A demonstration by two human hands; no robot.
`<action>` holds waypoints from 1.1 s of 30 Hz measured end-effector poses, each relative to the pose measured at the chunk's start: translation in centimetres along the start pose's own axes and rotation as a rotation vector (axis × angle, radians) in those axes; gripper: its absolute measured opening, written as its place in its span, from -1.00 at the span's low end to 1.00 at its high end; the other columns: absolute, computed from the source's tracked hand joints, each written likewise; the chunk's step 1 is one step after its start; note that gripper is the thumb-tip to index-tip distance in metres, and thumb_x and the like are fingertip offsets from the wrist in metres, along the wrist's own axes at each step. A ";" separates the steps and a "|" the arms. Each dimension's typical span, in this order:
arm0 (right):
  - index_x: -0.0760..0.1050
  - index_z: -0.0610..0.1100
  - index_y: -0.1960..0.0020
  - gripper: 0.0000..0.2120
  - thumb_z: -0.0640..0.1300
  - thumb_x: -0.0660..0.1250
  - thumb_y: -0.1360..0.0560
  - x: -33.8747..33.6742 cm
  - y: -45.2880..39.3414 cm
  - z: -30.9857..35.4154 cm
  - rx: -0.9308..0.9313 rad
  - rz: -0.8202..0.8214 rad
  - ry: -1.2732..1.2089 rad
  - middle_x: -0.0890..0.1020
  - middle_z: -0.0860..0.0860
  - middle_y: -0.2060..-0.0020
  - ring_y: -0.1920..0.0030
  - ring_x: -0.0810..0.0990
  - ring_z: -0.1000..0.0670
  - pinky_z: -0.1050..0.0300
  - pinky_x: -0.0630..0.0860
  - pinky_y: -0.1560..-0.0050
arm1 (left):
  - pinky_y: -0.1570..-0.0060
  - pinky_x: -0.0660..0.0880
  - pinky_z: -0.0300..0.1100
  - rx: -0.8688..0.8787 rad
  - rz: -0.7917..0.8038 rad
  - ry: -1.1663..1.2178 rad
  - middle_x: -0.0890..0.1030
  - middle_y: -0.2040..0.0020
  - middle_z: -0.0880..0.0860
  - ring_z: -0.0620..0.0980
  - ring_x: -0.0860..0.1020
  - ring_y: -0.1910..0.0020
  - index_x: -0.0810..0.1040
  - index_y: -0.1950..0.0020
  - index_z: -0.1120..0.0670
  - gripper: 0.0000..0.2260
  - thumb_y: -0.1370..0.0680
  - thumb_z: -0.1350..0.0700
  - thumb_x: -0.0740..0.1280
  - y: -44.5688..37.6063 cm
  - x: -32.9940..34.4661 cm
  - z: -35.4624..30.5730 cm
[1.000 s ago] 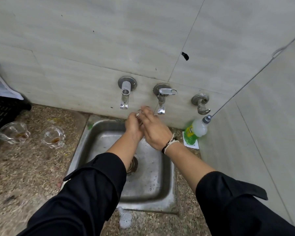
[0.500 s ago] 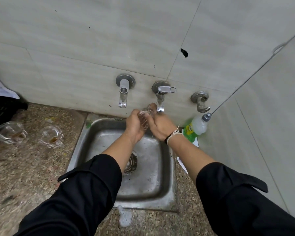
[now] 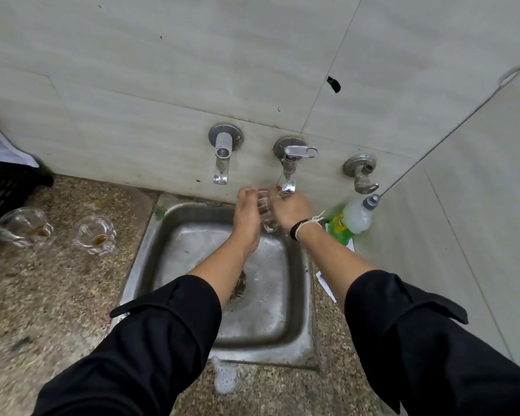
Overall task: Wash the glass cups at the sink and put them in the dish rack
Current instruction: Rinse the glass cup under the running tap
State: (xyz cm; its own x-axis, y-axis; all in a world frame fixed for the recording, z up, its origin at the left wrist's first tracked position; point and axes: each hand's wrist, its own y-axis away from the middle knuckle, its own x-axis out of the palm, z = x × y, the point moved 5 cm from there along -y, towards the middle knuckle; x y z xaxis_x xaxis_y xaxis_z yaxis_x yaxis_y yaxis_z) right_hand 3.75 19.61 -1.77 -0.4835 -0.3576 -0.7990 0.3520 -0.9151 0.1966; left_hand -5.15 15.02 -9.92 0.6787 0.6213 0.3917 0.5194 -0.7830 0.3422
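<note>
Glass cup (image 3: 266, 213) sits between the two hands over the back of the steel sink (image 3: 294, 298), right under the spout of the middle tap (image 3: 288, 175). Nearest the camera, two black sleeves (image 3: 150, 340) are pushed up to mid-forearm, and both bare forearms reach forward and converge over the basin. A patch of soap foam (image 3: 225, 376) lies on the speckled stone worktop (image 3: 42, 310) just in front of the sink's near rim. The left hand (image 3: 246, 217) stands on edge, palm turned inward, its grip curled round the left side of the cup, fingertips up near the rim. The right hand (image 3: 288, 210) comes in from the other side with its back to the camera, its grip wrapped on the cup's right side; a dark band and a white thread circle that wrist. The cup itself is tilted, and whether water runs into it is too blurred to tell. To the left on the worktop, well apart from the sink, stand two more glass cups (image 3: 93, 235), each with a brownish residue at the bottom. Beyond them a black dish rack (image 3: 3, 190) shows at the left edge. Right of the sink a green dish soap bottle (image 3: 350, 220) leans against the tiled wall (image 3: 162, 70), which also carries a left tap (image 3: 222, 157) and a right tap (image 3: 361, 175).
</note>
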 end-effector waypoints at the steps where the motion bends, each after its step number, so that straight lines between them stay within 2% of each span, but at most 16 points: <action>1: 0.40 -0.10 0.18 -0.64 0.09 0.05 -0.65 0.2 0.2 -0.1 -0.092 -0.030 0.014 0.60 -0.24 0.16 0.11 0.58 -0.24 0.10 0.33 0.17 | 0.22 0.53 -0.11 -0.074 -0.005 0.079 0.64 0.11 0.06 0.02 0.60 0.15 0.55 -0.08 0.05 -0.80 -0.69 -0.01 0.19 -0.1 0.1 0.1; 3: 0.42 -0.08 0.12 -0.67 0.08 0.04 -0.66 0.4 0.6 0.0 -0.280 -0.032 0.026 0.55 -0.23 0.17 0.07 0.57 -0.24 0.11 0.36 0.11 | 0.26 0.49 -0.14 -0.222 0.032 0.162 0.66 0.18 0.05 0.00 0.61 0.23 0.60 0.00 0.05 -0.73 -0.66 -0.07 0.20 0.2 0.5 0.0; 5: 0.50 -0.19 0.03 -0.74 -0.07 0.12 -0.66 0.1 0.6 -0.6 -0.338 -0.030 0.027 0.54 -0.26 0.08 -0.01 0.54 -0.24 0.05 0.43 -0.05 | 0.26 0.45 -0.13 -0.250 0.077 0.156 0.65 0.20 0.05 0.00 0.59 0.27 0.60 0.06 0.03 -0.73 -0.65 -0.09 0.20 0.6 1.0 -0.3; 7: 0.48 -0.24 -0.06 -0.79 -0.13 0.15 -0.60 -0.5 0.1 -1.5 -0.221 -0.079 -0.035 0.58 -0.26 0.05 0.03 0.55 -0.26 -0.04 0.49 -0.04 | 0.28 0.45 -0.11 -0.133 0.093 0.069 0.63 0.15 0.07 0.04 0.58 0.23 0.56 0.00 0.04 -0.80 -0.65 -0.02 0.21 0.7 1.6 -0.8; 9: 0.45 -0.23 -0.11 -0.79 -0.13 0.15 -0.58 -0.6 -0.5 -2.0 -0.026 -0.075 -0.068 0.62 -0.25 0.01 0.00 0.57 -0.27 -0.08 0.51 -0.02 | 0.16 0.51 -0.08 0.017 0.077 -0.058 0.62 0.06 0.03 0.00 0.60 0.14 0.53 -0.09 0.01 -0.87 -0.65 0.02 0.22 0.6 1.5 -0.9; 10: 0.47 -0.21 -0.08 -0.80 -0.12 0.14 -0.60 -0.6 -0.7 -2.2 0.058 -0.026 -0.079 0.62 -0.23 0.03 0.01 0.57 -0.25 -0.05 0.51 -0.01 | 0.07 0.52 -0.07 0.089 0.076 -0.134 0.62 0.02 -0.01 -0.03 0.60 0.08 0.51 -0.12 -0.02 -0.87 -0.64 0.00 0.23 0.6 1.3 -0.9; 12: 0.45 -0.12 0.13 -0.75 -0.11 0.07 -0.63 -0.3 -0.8 -2.5 0.222 0.121 -0.158 0.53 -0.14 0.25 0.21 0.53 -0.16 0.05 0.45 0.18 | -0.05 0.50 -0.05 0.251 0.127 -0.314 0.60 -0.07 -0.07 -0.01 0.58 -0.06 0.48 -0.13 -0.11 -0.84 -0.60 -0.10 0.25 0.7 1.0 -0.6; 14: 0.40 -0.09 0.18 -0.69 -0.09 0.00 -0.66 -0.3 -0.7 -2.9 0.303 0.180 -0.211 0.44 -0.09 0.32 0.34 0.44 -0.09 0.12 0.35 0.30 | -0.05 0.50 -0.03 0.330 0.180 -0.407 0.59 -0.08 -0.06 0.04 0.58 -0.08 0.46 -0.10 -0.17 -0.84 -0.56 -0.16 0.24 1.0 1.1 -0.4; 17: 0.48 -0.18 -0.13 -0.68 -0.03 0.02 -0.67 -0.3 -0.6 -3.0 0.166 0.067 -0.098 0.61 -0.21 -0.05 -0.03 0.57 -0.22 0.05 0.42 0.01 | 0.04 0.50 -0.04 0.191 0.096 -0.343 0.62 0.04 -0.07 0.00 0.59 0.05 0.51 -0.02 -0.18 -0.84 -0.55 -0.18 0.20 0.6 1.1 -0.4; 18: 0.43 -0.22 -0.21 -0.68 -0.03 0.06 -0.67 -0.5 -0.2 -2.7 0.086 0.000 -0.077 0.60 -0.25 -0.11 -0.09 0.57 -0.26 0.02 0.40 0.02 | 0.08 0.53 -0.03 0.106 0.066 -0.249 0.65 0.06 -0.05 0.01 0.61 0.06 0.56 -0.03 -0.16 -0.80 -0.54 -0.17 0.20 0.4 1.0 -0.4; 20: 0.31 -0.25 -0.19 -0.75 -0.08 0.12 -0.64 -0.4 0.2 -2.0 -0.132 -0.084 -0.074 0.61 -0.26 0.03 0.07 0.58 -0.25 0.03 0.33 0.18 | 0.26 0.54 -0.10 -0.056 0.042 -0.067 0.69 0.09 0.03 0.04 0.63 0.12 0.63 -0.04 -0.02 -0.73 -0.55 -0.10 0.20 -0.1 1.2 -0.4; 22: 0.33 -0.26 -0.15 -0.69 0.00 0.11 -0.63 0.0 0.4 -1.6 -0.317 -0.098 -0.010 0.55 -0.18 0.12 0.19 0.49 -0.13 0.01 0.36 0.20 | 0.36 0.48 -0.19 -0.164 0.005 0.044 0.68 0.20 0.04 0.01 0.61 0.26 0.65 0.11 0.06 -0.76 -0.57 0.01 0.23 0.0 1.4 -0.8; 25: 0.36 -0.28 -0.26 -0.48 0.16 -0.02 -0.65 1.1 0.8 -2.8 -0.456 -0.111 0.162 0.46 -0.15 -0.03 0.08 0.49 -0.11 -0.09 0.50 0.02 | 0.23 0.55 -0.09 -0.280 -0.026 0.089 0.69 0.23 0.09 0.06 0.63 0.28 0.65 0.21 0.08 -0.82 -0.51 0.04 0.34 -0.4 1.5 -0.6; 28: 0.31 -0.33 -0.27 -0.58 0.03 0.09 -0.66 1.7 2.7 -3.2 -0.585 -0.204 0.249 0.37 -0.19 -0.03 0.13 0.46 -0.20 -0.10 0.50 0.12 | 0.07 0.66 0.03 -0.359 -0.062 0.094 0.71 0.21 0.15 0.11 0.67 0.27 0.66 0.14 0.14 -0.84 -0.45 0.05 0.48 -0.2 1.7 -0.4; 30: 0.29 -0.29 -0.23 -0.66 -0.03 0.18 -0.64 1.8 3.5 -3.6 -0.644 -0.267 0.272 0.36 -0.18 0.00 0.19 0.43 -0.18 -0.10 0.49 0.21 | 0.25 0.62 -0.06 -0.422 -0.088 0.079 0.62 0.35 0.10 0.08 0.60 0.42 0.60 0.14 0.14 -0.81 -0.46 0.06 0.52 0.0 1.7 0.0; 33: 0.28 -0.23 -0.15 -0.75 -0.10 0.26 -0.61 2.0 4.0 -4.3 -0.705 -0.342 0.311 0.38 -0.20 0.05 0.18 0.40 -0.18 -0.14 0.46 0.27 | 0.44 0.52 -0.19 -0.512 -0.048 0.115 0.59 0.33 0.06 0.02 0.56 0.49 0.56 0.10 0.10 -0.74 -0.45 -0.03 0.53 -0.2 2.2 1.4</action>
State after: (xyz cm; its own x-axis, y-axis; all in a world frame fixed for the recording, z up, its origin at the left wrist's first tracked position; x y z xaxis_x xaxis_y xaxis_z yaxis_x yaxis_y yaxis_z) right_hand 7.68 15.99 -5.06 -0.4484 0.0804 -0.8902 0.6940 -0.5963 -0.4034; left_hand -3.10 16.49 -10.32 0.5838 0.6778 0.4470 0.2083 -0.6572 0.7244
